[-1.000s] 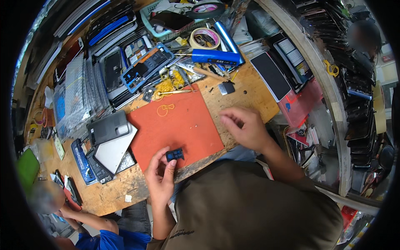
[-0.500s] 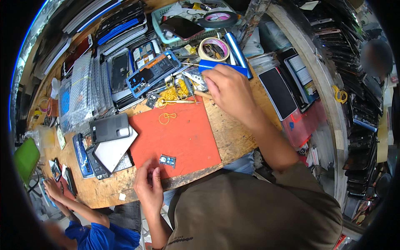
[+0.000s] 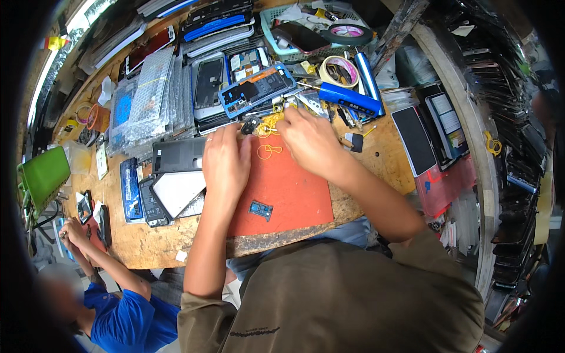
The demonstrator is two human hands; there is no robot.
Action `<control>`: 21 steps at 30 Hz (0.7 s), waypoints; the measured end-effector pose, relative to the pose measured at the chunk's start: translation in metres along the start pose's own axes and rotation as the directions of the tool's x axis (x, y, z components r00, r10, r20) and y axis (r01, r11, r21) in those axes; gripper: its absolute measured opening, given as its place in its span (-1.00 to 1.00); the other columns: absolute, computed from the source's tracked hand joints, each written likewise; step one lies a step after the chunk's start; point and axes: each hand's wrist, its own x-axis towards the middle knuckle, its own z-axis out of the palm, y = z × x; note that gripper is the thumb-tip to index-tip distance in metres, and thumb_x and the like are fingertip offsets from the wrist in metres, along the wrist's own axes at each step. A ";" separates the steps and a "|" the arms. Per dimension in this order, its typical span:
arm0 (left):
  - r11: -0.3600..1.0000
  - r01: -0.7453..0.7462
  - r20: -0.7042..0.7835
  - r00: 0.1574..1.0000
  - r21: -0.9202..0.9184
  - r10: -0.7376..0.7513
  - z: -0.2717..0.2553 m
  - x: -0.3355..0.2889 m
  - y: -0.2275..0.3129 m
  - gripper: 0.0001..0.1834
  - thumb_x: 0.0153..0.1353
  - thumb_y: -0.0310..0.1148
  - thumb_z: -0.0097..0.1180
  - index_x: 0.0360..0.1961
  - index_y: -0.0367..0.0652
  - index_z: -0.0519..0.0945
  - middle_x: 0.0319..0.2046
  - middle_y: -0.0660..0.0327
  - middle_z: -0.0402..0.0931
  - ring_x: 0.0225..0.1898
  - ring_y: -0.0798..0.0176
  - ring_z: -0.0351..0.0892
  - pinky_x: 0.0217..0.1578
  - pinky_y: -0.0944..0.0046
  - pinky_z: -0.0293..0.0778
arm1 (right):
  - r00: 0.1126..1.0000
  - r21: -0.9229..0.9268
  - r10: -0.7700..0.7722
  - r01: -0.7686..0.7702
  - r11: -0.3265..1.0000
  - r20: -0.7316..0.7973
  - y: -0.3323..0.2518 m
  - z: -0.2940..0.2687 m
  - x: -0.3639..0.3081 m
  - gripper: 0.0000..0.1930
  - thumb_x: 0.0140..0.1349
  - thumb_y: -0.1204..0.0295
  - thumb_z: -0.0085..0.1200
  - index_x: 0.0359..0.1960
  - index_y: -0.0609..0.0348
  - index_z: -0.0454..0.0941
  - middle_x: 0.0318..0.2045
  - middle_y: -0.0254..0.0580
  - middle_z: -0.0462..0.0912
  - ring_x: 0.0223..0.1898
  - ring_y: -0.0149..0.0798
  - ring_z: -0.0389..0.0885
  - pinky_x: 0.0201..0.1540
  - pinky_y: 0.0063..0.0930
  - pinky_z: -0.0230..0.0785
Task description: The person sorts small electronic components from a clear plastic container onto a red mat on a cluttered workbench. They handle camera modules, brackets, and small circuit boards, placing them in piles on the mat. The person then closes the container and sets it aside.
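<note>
My left hand rests over the far left part of the orange-red mat, fingers bent and thumb apart. Its fingertips reach a small black part, and I see nothing held. My right hand bends down at the mat's far edge with its fingers curled together, beside a heap of yellow rubber bands. What those fingers pinch, if anything, is hidden. One loose yellow rubber band lies between the hands. Nearer me on the mat is a small dark blue-black phone part.
A blue phone frame and a blue cylindrical screwdriver lie beyond my hands. Bubble-wrapped panels and a white-and-black phone stack stand left. A tape roll sits behind. A co-worker in blue works at lower left.
My right hand has left the blue screwdriver and come down to the rubber bands. My left hand has moved from the mat's near edge to its far side. The view has shifted.
</note>
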 end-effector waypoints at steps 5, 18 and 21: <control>0.999 0.025 0.074 0.997 0.046 -0.028 0.028 0.014 -0.004 -0.66 0.27 -0.40 0.39 0.02 -0.30 0.67 -0.15 -0.06 0.70 -0.05 -0.18 0.67 0.02 -0.12 0.57 | 0.982 0.155 0.186 -0.178 0.972 -0.038 0.010 -0.030 -0.056 -0.87 0.27 0.46 0.32 -0.20 0.22 0.71 -0.20 -0.06 0.67 -0.12 0.02 0.74 -0.16 -0.10 0.62; 0.955 0.237 0.270 0.945 -0.177 -0.184 -0.087 -0.082 0.017 -0.78 0.35 -0.72 0.20 -0.06 -0.35 0.77 -0.32 0.02 0.62 -0.29 0.07 0.63 -0.18 0.21 0.54 | 0.901 0.356 0.427 -0.375 0.856 -0.079 0.057 -0.058 -0.096 -0.84 0.33 0.49 0.34 -0.11 0.30 0.75 -0.36 -0.13 0.69 -0.48 -0.22 0.67 -0.37 -0.30 0.49; 0.940 0.293 0.191 0.946 -0.173 -0.260 -0.074 -0.098 0.012 -0.83 0.36 -0.69 0.23 -0.07 -0.36 0.75 -0.29 0.01 0.64 -0.28 0.06 0.65 -0.19 0.20 0.55 | 0.925 0.286 0.335 -0.277 0.917 -0.178 0.055 -0.038 -0.073 -0.84 0.34 0.46 0.32 -0.14 0.29 0.75 -0.31 -0.08 0.72 -0.37 -0.06 0.72 -0.26 -0.15 0.56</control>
